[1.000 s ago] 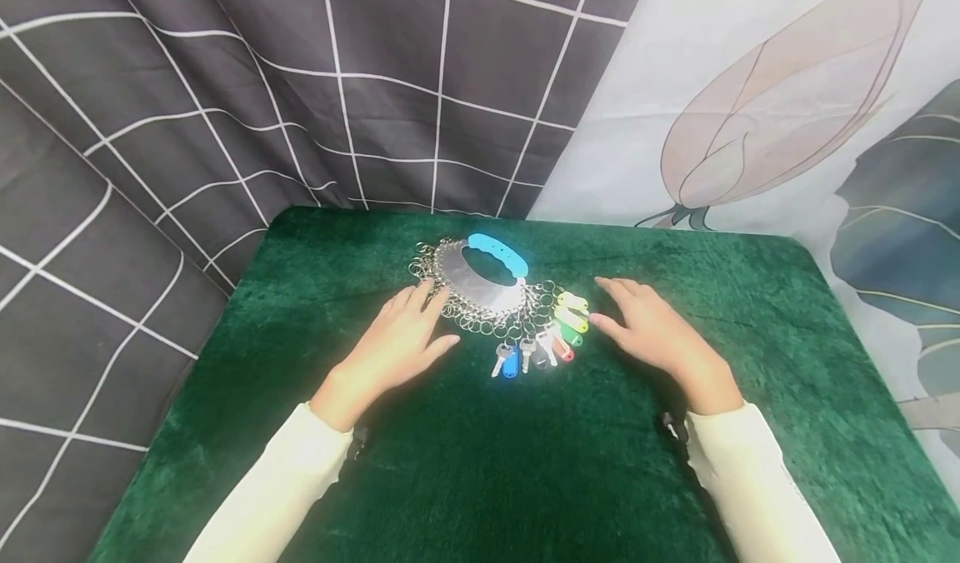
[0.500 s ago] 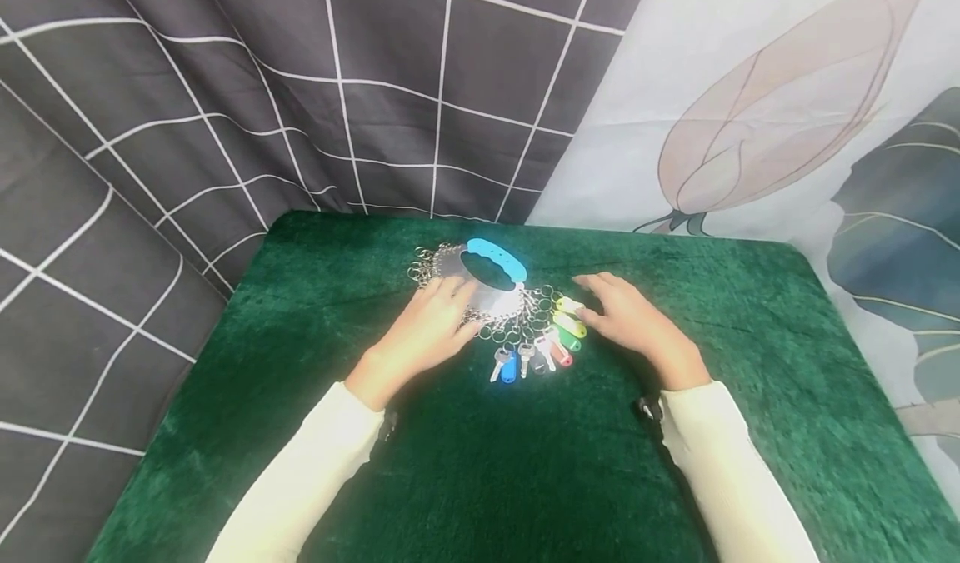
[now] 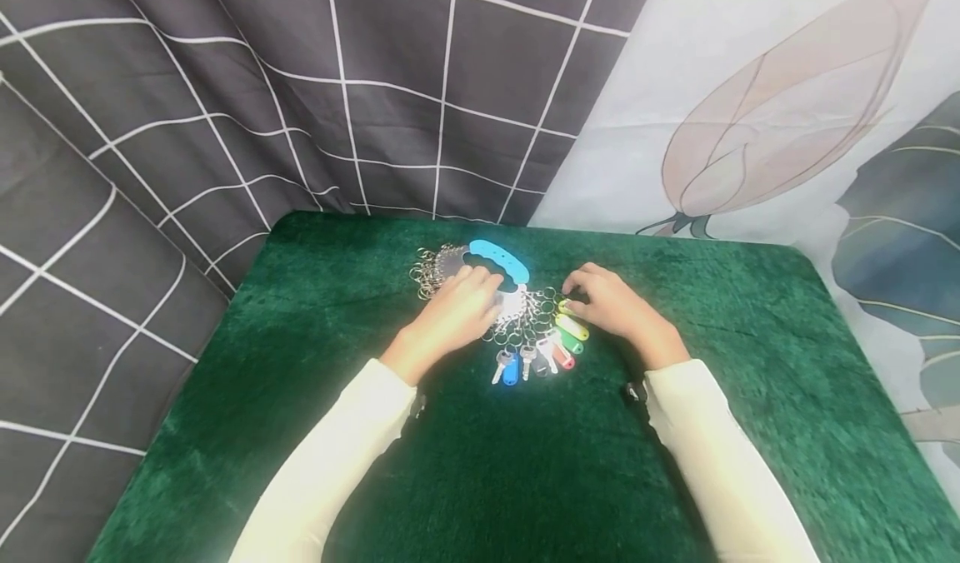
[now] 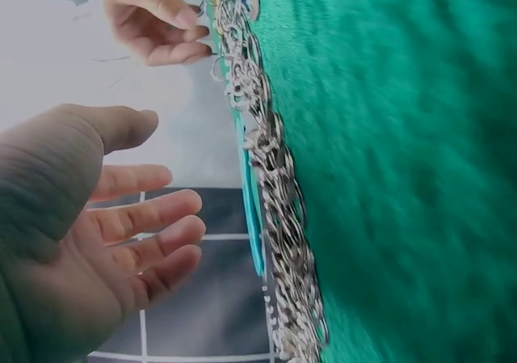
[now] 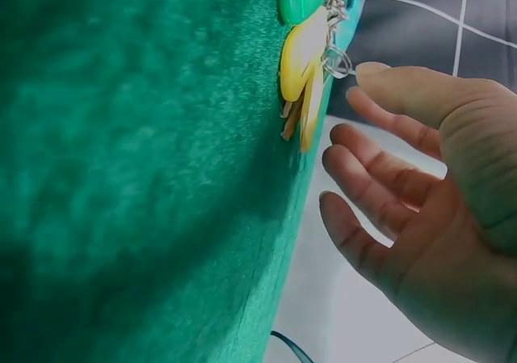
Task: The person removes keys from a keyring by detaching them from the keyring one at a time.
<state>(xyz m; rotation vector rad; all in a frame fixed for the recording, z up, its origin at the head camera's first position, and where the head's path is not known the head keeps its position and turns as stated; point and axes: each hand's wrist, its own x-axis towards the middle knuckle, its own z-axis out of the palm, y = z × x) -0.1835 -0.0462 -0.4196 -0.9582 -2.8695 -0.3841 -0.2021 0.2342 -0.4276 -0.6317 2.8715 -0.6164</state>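
Observation:
A key holder with a blue grip (image 3: pixel 498 261) and a shiny curved metal plate (image 3: pixel 512 303) lies on the green cloth. Many small rings and chains (image 4: pixel 275 169) fringe it. My left hand (image 3: pixel 461 309) hovers over the plate and hides part of it; the left wrist view shows its fingers relaxed and apart from the chains. Beside the yellow tags (image 3: pixel 572 327) is my right hand (image 3: pixel 615 301), fingers loosely bent, holding nothing. Its thumb tip is close to a ring (image 5: pixel 338 62); whether they touch I cannot tell. Keys (image 3: pixel 501 367) lie by a blue tag (image 3: pixel 511 371).
A green tag (image 3: pixel 572 343) and a red tag (image 3: pixel 564 358) fan out among the keys. Green velvety cloth (image 3: pixel 525 480) covers the table. Behind it hang a dark checked curtain (image 3: pixel 390 122) and a white curtain with a leaf print (image 3: pixel 615 163).
My left hand has moved right and away from me, from the holder's left side to above its plate. The right hand has moved left, nearer the yellow tags. The holder looks unmoved.

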